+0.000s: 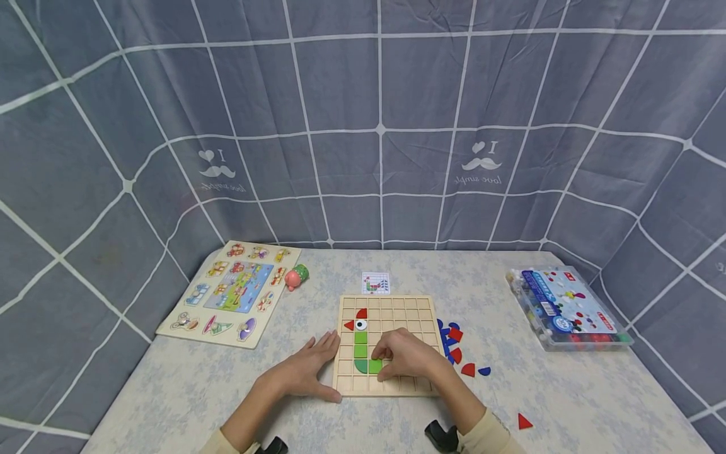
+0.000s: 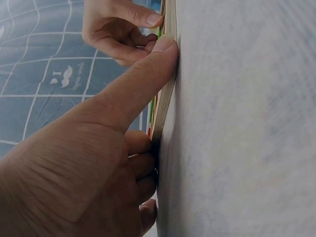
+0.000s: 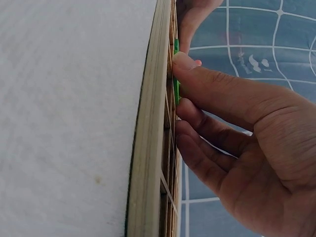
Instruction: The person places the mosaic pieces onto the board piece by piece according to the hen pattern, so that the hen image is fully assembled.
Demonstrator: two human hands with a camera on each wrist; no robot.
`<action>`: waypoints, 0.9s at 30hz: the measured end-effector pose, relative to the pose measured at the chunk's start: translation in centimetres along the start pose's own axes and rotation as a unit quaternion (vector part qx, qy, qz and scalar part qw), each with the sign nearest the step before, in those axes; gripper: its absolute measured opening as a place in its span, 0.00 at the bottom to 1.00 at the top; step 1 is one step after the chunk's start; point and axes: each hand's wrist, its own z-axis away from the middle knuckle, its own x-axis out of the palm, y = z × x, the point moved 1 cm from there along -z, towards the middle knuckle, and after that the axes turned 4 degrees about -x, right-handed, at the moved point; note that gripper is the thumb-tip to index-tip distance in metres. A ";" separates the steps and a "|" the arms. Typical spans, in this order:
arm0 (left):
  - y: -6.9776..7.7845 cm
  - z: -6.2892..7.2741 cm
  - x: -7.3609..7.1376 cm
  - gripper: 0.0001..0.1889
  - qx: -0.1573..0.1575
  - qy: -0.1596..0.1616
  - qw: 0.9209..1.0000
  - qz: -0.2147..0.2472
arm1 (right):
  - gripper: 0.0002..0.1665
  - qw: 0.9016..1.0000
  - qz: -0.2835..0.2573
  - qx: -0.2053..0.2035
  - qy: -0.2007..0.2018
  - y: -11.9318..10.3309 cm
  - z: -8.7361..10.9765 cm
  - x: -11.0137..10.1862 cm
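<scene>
A wooden grid board (image 1: 404,310) lies flat on the table. In it, red pieces and a white eye piece (image 1: 360,325) sit above light green squares (image 1: 360,351) and a dark green quarter round (image 1: 361,366). My right hand (image 1: 411,355) is over the lower middle of the board, pinching a light green square (image 1: 375,367) between thumb and fingers at a cell beside the quarter round. In the right wrist view, the thumb and fingertips are at the green edge. My left hand (image 1: 303,372) rests against the board's left edge, fingers spread, thumb at the near corner.
Blue and red pieces (image 1: 456,334) lie right of the board; a red triangle (image 1: 524,421) is nearer. A pattern card (image 1: 375,283) lies behind it. At left are a picture puzzle board (image 1: 170,326) and a small pink-and-green toy (image 1: 296,277); at right, a plastic case (image 1: 570,309).
</scene>
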 end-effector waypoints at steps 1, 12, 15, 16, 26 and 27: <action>0.0 0.0 0.0 0.61 0.000 0.000 1.000 0.001 | 0.17 1.000 0.000 -0.001 0.000 0.0 0.0 0.0; 0.0 0.0 0.1 0.60 0.003 -0.004 1.000 0.000 | 0.19 1.000 -0.017 0.007 0.017 0.3 1.1 -0.8; -0.2 -0.1 0.1 0.61 0.000 -0.008 1.000 0.001 | 0.18 0.999 -0.025 0.018 0.021 0.5 1.6 -1.1; -0.2 -0.1 0.1 0.61 0.000 -0.008 1.000 0.001 | 0.18 0.999 -0.026 0.022 0.021 0.6 1.7 -1.2; -0.2 -0.1 0.0 0.61 0.002 -0.007 1.000 -0.001 | 0.17 0.999 -0.046 -0.002 0.021 1.7 4.5 -2.9; -0.1 -0.1 -0.1 0.61 0.003 -0.006 1.000 -0.002 | 0.17 0.999 -0.047 -0.004 0.023 1.8 4.9 -3.2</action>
